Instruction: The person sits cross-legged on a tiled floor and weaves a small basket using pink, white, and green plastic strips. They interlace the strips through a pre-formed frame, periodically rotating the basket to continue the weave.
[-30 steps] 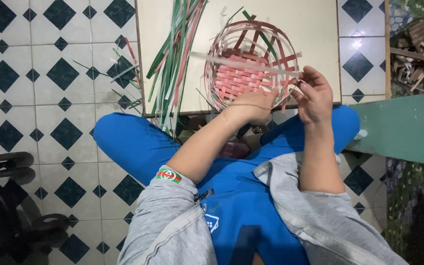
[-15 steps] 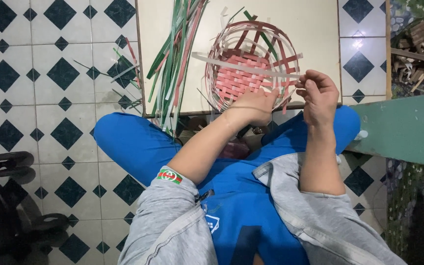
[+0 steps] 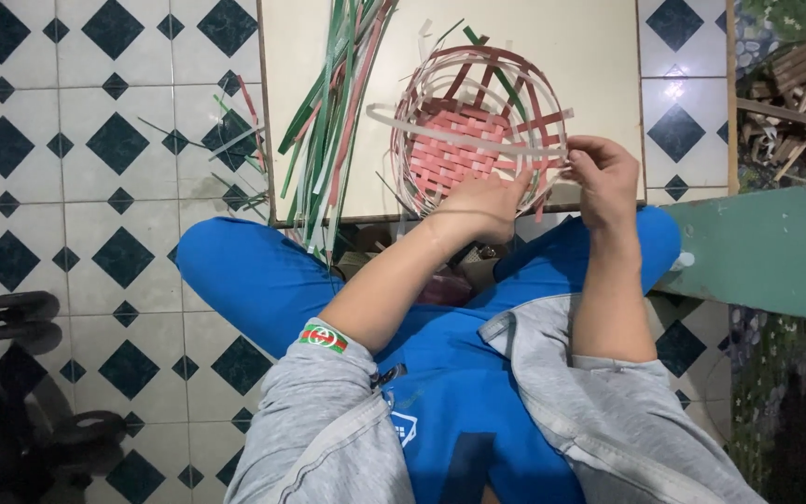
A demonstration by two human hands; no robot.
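Observation:
A half-woven basket [image 3: 478, 121] of pink and white strips with a few green ones rests on a cream board [image 3: 590, 47] over my lap. My left hand [image 3: 482, 207] grips the basket's near rim. At the rim's right side, my right hand [image 3: 604, 177] pinches a long white strip [image 3: 440, 133] that runs across the basket's mouth to the left. Both forearms are bare, with grey sleeves pushed up.
A bundle of loose green, white and pink strips [image 3: 333, 121] lies on the board's left part and hangs over its edge. White floor tiles with dark diamonds [image 3: 95, 168] lie to the left. A green ledge [image 3: 767, 252] stands at right, scrap wood [image 3: 795, 84] behind it.
The basket has turned slightly and the white strip now lies lower across its mouth. My right hand has shifted a little along the rim; my left hand keeps its hold.

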